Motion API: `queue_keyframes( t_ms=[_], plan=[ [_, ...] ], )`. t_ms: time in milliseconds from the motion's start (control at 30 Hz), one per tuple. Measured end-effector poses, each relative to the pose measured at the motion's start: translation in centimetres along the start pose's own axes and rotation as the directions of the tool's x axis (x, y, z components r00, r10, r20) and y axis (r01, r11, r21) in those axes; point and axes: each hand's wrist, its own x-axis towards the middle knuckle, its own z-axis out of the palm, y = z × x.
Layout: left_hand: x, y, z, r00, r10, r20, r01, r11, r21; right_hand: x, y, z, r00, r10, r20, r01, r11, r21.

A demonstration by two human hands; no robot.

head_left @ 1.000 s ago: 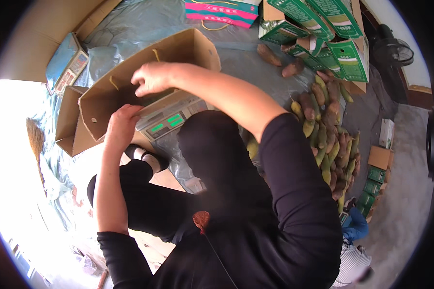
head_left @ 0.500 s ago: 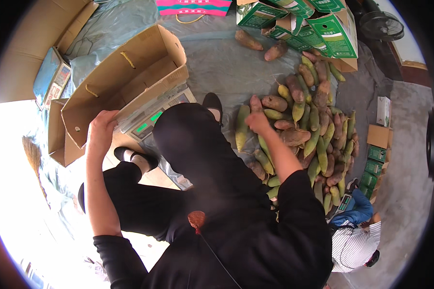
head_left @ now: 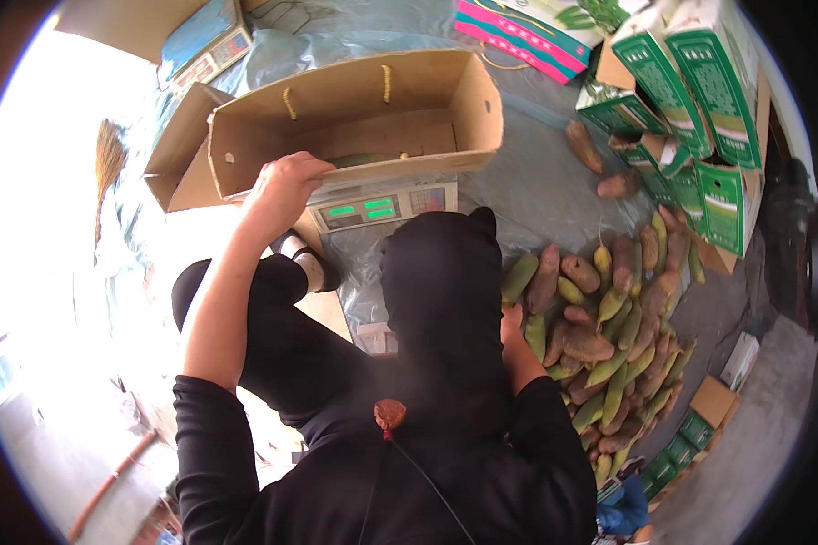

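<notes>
A long open cardboard box [head_left: 336, 80] with yellow rope handles rests on a digital scale [head_left: 377, 209] with green lit displays. My left hand [head_left: 291, 186] grips the box's near rim, fingers folded over it. Behind that rim, a bit of something green shows inside. My right hand [head_left: 513, 327] is down beside my knee at the left edge of the root pile; the knee and sleeve hide its fingers. Close to it lie a green radish [head_left: 520, 276] and a brownish-red root [head_left: 543, 277]. Many more green and brownish roots [head_left: 587, 345] spread to the right.
Green-and-white cartons [head_left: 723, 82] stand at the far right, beside a pink-and-teal box [head_left: 518, 41]. A blue-topped scale [head_left: 200, 41] sits far left, with a broom [head_left: 109, 163] nearby. Another person's blue clothing [head_left: 623, 509] shows at lower right. Plastic sheeting [head_left: 536, 136] covers the floor.
The view has swung right, so the box and pile sit differently in it. My right hand has moved from the pile's top left edge down beside my knee. My left hand stays on the rim.
</notes>
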Motion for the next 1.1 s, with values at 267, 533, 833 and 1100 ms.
queue_keyframes(
  t_ms=[267, 533, 833, 1100],
  plan=[
    [0.8, -0.5, 0.5, 0.998, 0.055, -0.008, -0.055, 0.998, 0.025, 2.8, 2.0, -2.1, 0.981, 0.109, 0.158, -0.149, 0.95, 0.273],
    [-0.3, -0.7, 0.0, 0.998, 0.055, -0.024, -0.052, 0.993, 0.108, -4.2, -9.8, -7.7, 0.916, 0.09, 0.39, -0.199, 0.948, 0.249],
    [-0.4, -0.2, 0.0, 0.999, 0.044, -0.004, -0.044, 0.995, 0.084, -14.0, -35.0, -13.7, 0.411, -0.853, 0.323, 0.886, 0.457, 0.078],
    [-0.2, -0.3, -0.4, 1.0, 0.029, -0.002, -0.029, 0.998, 0.048, -20.7, -48.0, -2.5, -0.029, -0.769, 0.638, 0.988, -0.117, -0.096]
  ],
)
